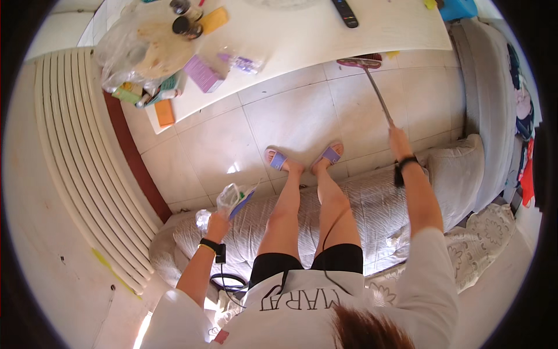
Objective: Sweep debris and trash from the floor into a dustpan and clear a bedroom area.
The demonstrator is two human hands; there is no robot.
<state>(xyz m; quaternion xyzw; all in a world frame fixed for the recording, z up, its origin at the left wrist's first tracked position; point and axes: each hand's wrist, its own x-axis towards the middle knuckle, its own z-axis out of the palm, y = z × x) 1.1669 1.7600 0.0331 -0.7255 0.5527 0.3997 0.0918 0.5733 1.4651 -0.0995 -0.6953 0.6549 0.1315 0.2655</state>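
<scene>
My right hand [398, 140] grips the upper end of a long thin broom handle [378, 94]. The dark red broom head [359, 62] rests on the tiled floor [287, 118] by the front edge of the white table, partly hidden under it. A small yellow item [392, 54] lies just right of the bristles. On the other side, my left hand [218, 227] is closed around a bunch of clear plastic packaging [229, 198] and a flat blue piece [242, 204], held above the sofa seat.
The white table [296, 39] carries a plastic bag [139, 48], a purple box [203, 74], bottles [187, 27] and a remote control [345, 13]. A grey sofa [375, 196] runs behind my legs and up the right. At left stands a white radiator [83, 152].
</scene>
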